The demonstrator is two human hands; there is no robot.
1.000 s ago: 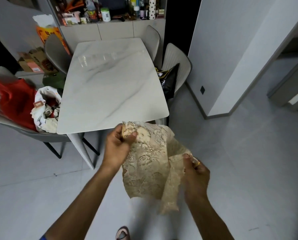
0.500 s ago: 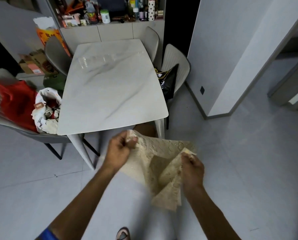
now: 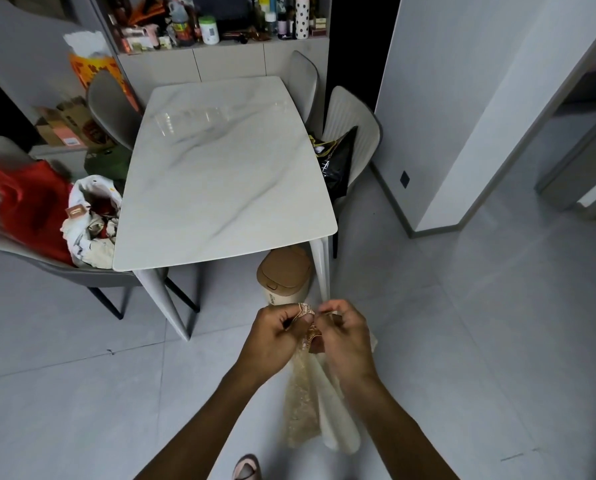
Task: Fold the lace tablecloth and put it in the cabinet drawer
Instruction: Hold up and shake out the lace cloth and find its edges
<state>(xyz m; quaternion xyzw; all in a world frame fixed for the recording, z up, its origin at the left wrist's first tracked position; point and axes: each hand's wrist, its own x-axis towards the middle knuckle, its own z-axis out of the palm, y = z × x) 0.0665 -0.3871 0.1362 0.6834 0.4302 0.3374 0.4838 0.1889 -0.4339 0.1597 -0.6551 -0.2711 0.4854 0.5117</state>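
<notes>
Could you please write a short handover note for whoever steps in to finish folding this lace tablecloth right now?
Left hand: pinches the top edge of the lace tablecloth.
Right hand: pinches the same edge, right beside the left hand.
Cloth: held in the air in front of the marble table, hanging down between the forearms in a long narrow fold.
Done: the cloth is off the table and its top edge is gathered.
Left: finish folding it small, then put it in the cabinet drawer; no open drawer is in view.
</notes>
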